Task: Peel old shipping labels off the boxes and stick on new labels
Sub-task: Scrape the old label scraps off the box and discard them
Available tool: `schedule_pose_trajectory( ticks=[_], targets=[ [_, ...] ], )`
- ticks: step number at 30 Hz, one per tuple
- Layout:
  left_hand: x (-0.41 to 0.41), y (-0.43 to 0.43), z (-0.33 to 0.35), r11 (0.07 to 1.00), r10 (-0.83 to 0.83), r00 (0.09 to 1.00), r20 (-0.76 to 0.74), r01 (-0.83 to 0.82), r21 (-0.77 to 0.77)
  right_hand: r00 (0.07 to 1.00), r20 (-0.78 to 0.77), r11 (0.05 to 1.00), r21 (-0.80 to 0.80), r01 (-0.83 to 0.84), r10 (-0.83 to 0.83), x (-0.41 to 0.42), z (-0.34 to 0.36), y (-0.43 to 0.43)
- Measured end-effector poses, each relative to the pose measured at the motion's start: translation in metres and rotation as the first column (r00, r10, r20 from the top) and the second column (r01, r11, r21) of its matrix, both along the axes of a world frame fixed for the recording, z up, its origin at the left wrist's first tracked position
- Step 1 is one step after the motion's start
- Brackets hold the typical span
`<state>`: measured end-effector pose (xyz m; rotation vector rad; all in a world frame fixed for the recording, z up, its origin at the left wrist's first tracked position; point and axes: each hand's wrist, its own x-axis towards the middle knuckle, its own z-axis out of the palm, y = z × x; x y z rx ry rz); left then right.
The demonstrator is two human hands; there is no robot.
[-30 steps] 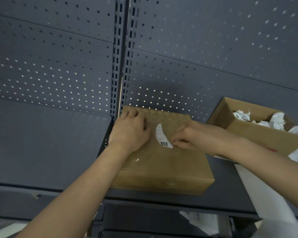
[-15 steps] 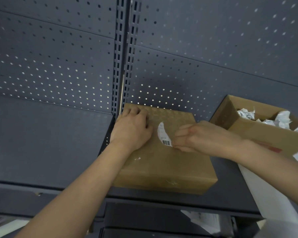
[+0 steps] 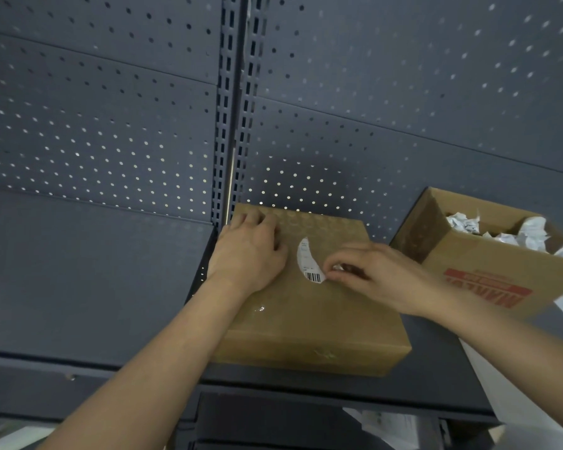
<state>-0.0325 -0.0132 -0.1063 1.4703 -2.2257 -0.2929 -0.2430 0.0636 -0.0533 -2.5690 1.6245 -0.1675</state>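
Observation:
A flat brown cardboard box (image 3: 309, 323) lies on a dark shelf. On its top sits a torn remnant of a white shipping label (image 3: 308, 264) with a barcode at its lower end. My left hand (image 3: 247, 254) rests flat on the box's far left part, fingers curled over the back edge. My right hand (image 3: 371, 276) is at the label's right edge, thumb and fingertips pinching a small peeled bit of label.
An open cardboard box (image 3: 475, 264) with red print, holding crumpled white label scraps (image 3: 514, 232), stands at the right. A dark perforated back panel (image 3: 371, 108) rises behind. White sheets (image 3: 517, 397) hang at the lower right. The shelf (image 3: 78, 271) extends to the left.
My right hand has shifted slightly right and opened its pinch at the label's edge; a small white bit now shows between its fingers. The left hand stayed on the box.

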Motion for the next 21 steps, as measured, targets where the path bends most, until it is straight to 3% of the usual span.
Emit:
schedule_pose_trajectory(
  ticks=[5,10,16,21],
  targets=[
    [0.0,0.0,0.0,1.0,-0.003,1.0,-0.003,0.003,-0.007,0.994,0.107,0.991,0.132,0.001,-0.016,-0.01,0.002,0.002],
    [0.0,0.0,-0.001,1.0,-0.005,1.0,-0.011,0.005,-0.004,0.99,0.138,0.992,0.126,0.008,-0.025,-0.005,-0.005,0.0],
    [0.0,-0.001,-0.001,1.0,-0.003,1.0,-0.009,0.002,-0.01,0.915,0.376,0.985,0.146,0.094,-0.143,0.003,-0.013,-0.003],
    [0.001,-0.002,-0.001,1.0,-0.004,1.0,-0.024,0.004,-0.017,0.948,0.275,0.985,-0.014,0.172,-0.161,0.013,-0.02,0.001]
  ],
)
